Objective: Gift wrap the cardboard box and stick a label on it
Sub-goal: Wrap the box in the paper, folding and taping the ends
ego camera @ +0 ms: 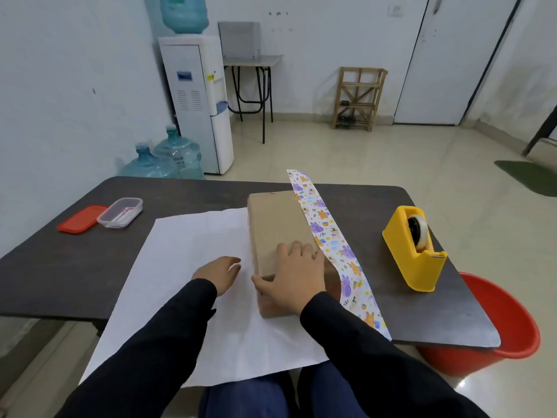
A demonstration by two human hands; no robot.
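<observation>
Brown and plain, the cardboard box (277, 227) lies lengthwise on the dark counter (75, 251), a little right of its middle, sitting on a large sheet of wrapping paper (187, 267) spread white side up. The sheet reaches left of the box and hangs over the counter's near edge toward the person's lap. Along the box's right side a long strip of the paper's printed face (328, 236), with purple and orange cartoon animals, is turned up and runs from the far edge to the near edge. The right hand (294, 279) clasps the near end of the box, thumb against its left face and fingers laid over the top toward the right edge. The left hand (220, 274) rests palm down on the white paper just beside the box, holding nothing; its fingers seem loosely bent, though the angle makes that hard to judge. A yellow tape dispenser (413, 251) stands near the counter's right edge, well apart from the box. At far left a clear plastic container (120, 212) sits touching its red lid (81, 219). A red bucket (497, 342) stands on the floor beside the counter's right corner.
</observation>
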